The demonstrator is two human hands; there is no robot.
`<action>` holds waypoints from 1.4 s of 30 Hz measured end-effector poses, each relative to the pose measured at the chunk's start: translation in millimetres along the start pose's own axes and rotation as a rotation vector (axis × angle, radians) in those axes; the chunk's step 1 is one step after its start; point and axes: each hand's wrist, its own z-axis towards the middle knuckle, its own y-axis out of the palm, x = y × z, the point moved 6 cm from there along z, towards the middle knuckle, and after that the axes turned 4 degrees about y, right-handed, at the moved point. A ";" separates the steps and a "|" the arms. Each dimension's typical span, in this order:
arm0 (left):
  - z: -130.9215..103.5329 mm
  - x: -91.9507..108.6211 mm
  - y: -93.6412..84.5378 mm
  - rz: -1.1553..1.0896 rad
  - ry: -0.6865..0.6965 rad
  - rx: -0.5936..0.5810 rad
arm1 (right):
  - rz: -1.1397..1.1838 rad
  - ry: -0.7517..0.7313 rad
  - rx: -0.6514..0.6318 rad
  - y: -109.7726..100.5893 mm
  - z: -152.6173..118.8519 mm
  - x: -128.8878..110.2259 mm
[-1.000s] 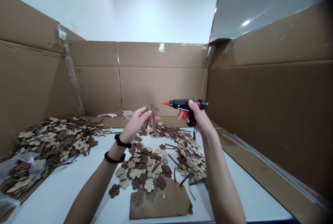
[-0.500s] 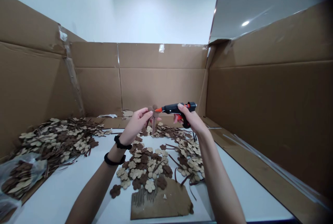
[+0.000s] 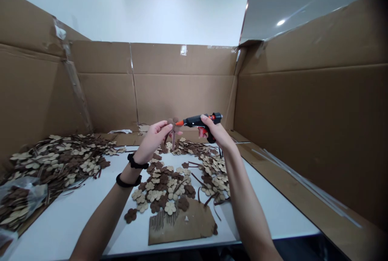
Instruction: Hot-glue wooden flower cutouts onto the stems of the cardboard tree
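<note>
Between the fingers of my left hand [image 3: 154, 139] is a brown flower cutout [image 3: 171, 122], held up above the table with a ribbon strip [image 3: 173, 141] hanging below it. My right hand [image 3: 216, 130] is wrapped round the handle of a black and orange hot glue gun [image 3: 195, 121]. The gun points left, and its orange nozzle meets the flower or sits just in front of it; which one I cannot tell. Beneath both hands, brown and beige flower cutouts [image 3: 163, 186] lie scattered on the white table [image 3: 93, 208].
A large heap of flowers and strips [image 3: 60, 160] lies at the left, beside a clear plastic bag [image 3: 33, 196] of more cutouts. A stained cardboard piece [image 3: 182, 228] lies near the front edge. Clear glue sticks [image 3: 303, 184] rest at the right. Cardboard walls [image 3: 184, 95] enclose the table.
The whole view has shifted slightly, so hands, glue gun and table appear a little higher and further left. Both hands keep the same holds, with the nozzle still at the flower.
</note>
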 end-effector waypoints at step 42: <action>7.7 -24.5 30.9 0.195 0.061 -0.215 | -0.034 -0.112 0.035 6.6 9.2 5.4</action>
